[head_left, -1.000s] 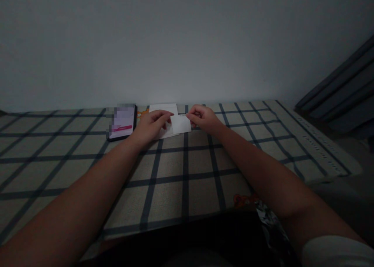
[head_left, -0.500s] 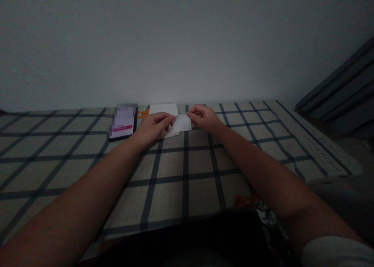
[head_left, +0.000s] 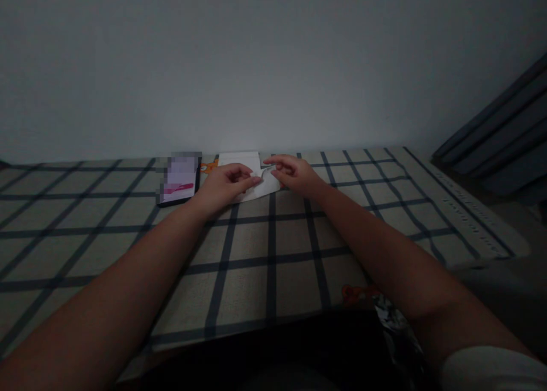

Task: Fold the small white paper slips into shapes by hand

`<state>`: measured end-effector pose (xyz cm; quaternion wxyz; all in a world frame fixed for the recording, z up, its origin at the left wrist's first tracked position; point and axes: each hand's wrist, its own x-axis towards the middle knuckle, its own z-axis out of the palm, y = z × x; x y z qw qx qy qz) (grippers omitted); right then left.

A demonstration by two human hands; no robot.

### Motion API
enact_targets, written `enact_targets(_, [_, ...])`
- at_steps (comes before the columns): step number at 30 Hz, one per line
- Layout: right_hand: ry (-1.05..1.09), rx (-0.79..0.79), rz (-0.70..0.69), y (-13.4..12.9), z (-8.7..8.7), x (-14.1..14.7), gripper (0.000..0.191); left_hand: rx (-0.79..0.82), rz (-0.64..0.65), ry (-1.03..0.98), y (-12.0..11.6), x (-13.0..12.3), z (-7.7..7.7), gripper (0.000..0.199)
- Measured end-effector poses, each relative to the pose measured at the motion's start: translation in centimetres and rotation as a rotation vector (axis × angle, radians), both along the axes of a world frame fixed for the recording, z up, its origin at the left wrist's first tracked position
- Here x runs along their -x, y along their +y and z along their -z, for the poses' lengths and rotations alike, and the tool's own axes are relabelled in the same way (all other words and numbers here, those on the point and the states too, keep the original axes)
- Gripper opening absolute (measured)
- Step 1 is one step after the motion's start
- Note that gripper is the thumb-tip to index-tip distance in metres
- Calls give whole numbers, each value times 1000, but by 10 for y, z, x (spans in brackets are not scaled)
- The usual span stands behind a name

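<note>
A small piece of white paper (head_left: 268,184) is between my two hands, its upper edge bent up into a curl. My left hand (head_left: 228,183) grips its left side, thumb lying on top and fingers curled beneath. At the right end, my right hand (head_left: 297,174) holds the paper with the thumb against it, while the index finger reaches out above the curled edge. Behind my left hand lies a white sheet or pad (head_left: 239,159), partly covered by the hand.
A phone (head_left: 182,180) with a lit screen lies left of my left hand. An orange printed figure (head_left: 209,167) shows beside the sheet. The checked cloth (head_left: 252,243) covers the table, which meets a plain wall (head_left: 273,66). Dark curtain folds (head_left: 504,117) hang at right.
The paper has gone from flat to curled at its upper edge. My right index finger has stretched out leftward over it, and my left thumb has shifted slightly down and right.
</note>
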<state>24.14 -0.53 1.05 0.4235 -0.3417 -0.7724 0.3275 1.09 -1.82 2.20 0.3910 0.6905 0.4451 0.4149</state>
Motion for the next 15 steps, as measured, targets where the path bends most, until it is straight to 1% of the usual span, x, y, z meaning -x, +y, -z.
enact_targets(4, [-135, -130, -12, -3, -5, 0, 31, 93, 64, -18, 0, 1, 2, 40])
enact_targets(7, [-182, -186, -14, -5, -7, 0, 29, 128, 93, -19, -2, 1, 2, 40])
enact_targets(11, [-205, -231, -15, -4, -6, 0, 28, 129, 112, -20, -4, 0, 3, 38])
enact_targets(15, [-168, -293, -42, -1, -4, 0, 30, 125, 116, -5, -1, 1, 4, 40])
